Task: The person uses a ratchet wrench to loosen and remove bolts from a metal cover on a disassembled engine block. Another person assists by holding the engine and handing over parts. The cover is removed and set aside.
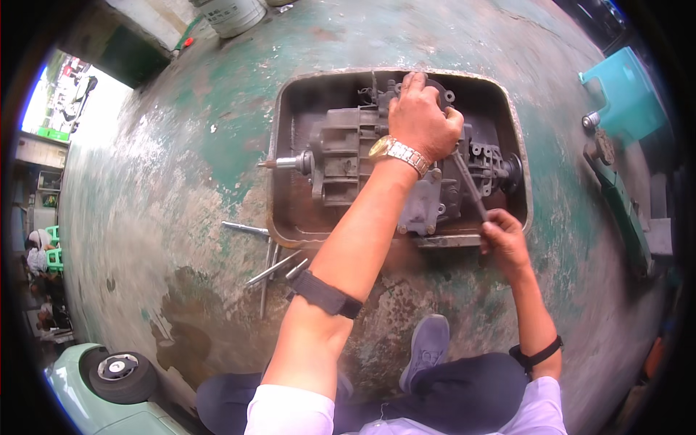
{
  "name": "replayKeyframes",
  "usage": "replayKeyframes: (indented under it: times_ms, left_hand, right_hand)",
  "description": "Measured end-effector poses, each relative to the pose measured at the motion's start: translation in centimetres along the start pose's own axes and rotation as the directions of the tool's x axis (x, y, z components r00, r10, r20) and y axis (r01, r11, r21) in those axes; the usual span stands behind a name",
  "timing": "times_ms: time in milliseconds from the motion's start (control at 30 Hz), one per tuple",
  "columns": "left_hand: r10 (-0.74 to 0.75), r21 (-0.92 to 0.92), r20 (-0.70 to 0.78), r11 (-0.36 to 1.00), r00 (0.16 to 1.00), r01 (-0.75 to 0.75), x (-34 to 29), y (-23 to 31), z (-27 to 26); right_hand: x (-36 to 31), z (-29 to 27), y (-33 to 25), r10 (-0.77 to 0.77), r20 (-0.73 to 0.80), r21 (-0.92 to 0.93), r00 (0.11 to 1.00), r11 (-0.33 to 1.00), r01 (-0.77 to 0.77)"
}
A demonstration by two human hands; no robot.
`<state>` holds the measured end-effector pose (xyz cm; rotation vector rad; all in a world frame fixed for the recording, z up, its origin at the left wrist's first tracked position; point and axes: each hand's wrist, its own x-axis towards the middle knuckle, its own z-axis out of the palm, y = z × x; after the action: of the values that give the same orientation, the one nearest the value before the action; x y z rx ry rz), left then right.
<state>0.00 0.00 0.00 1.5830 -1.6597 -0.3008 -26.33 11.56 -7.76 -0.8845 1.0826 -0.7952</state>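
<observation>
A grey metal gearbox (341, 136) lies on its side in a shallow metal tray (290, 233), its shaft poking out past the left rim. My left hand (424, 119), with a watch at the wrist, grips the far part of the gearbox. Its fingers are close together and bent over the housing, hiding what is under them. My right hand (504, 235) is closed around the near end of a wrench (470, 185). The wrench slants up to the left over the gearbox, and its far end runs up beneath my left hand.
Several metal tools (272, 268) lie on the worn green floor (217, 145) by the tray's near left corner. At right are a turquoise stool (623, 94) and a green metal jack (620, 210). A toy-like pale green car (94, 391) with its wheel stands lower left; a white bucket (232, 16) is far off.
</observation>
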Motion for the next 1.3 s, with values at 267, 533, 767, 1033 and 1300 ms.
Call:
replayKeyframes:
  times_ms: [267, 533, 767, 1033, 1300]
  left_hand:
    - [0.069, -0.018, -0.325, 0.997, 0.943, -0.08, -2.4, -1.2, 1.2]
    - [-0.176, -0.124, -0.249, 0.981, 0.952, 0.149, -7.5, 0.9, 1.7]
    - [-0.127, -0.2, 0.11, 0.969, 0.986, 0.147, -12.4, 2.0, -1.1]
    - [-0.201, -0.557, 0.172, 0.788, 0.964, 0.263, -15.1, 3.6, -8.3]
    - [-0.46, -0.735, 0.012, 0.598, 0.888, 0.32, -11.1, 1.8, -9.6]
  right_hand:
    - [9.8, -1.0, -11.3, -0.127, -0.375, 0.376, 0.918, 0.884, 0.276]
    - [17.7, 14.1, -17.5, -0.406, -0.286, -0.249, 0.868, 0.906, 0.342]
    - [12.8, 23.0, -12.0, -0.357, 0.599, -0.772, 0.716, -0.023, 0.635]
    - [8.5, 18.5, -7.8, -0.012, 0.812, -0.564, 0.583, -0.272, 0.78]
    - [2.0, 13.3, -8.2, -0.159, 0.827, -0.561, 0.539, -0.161, 0.812]
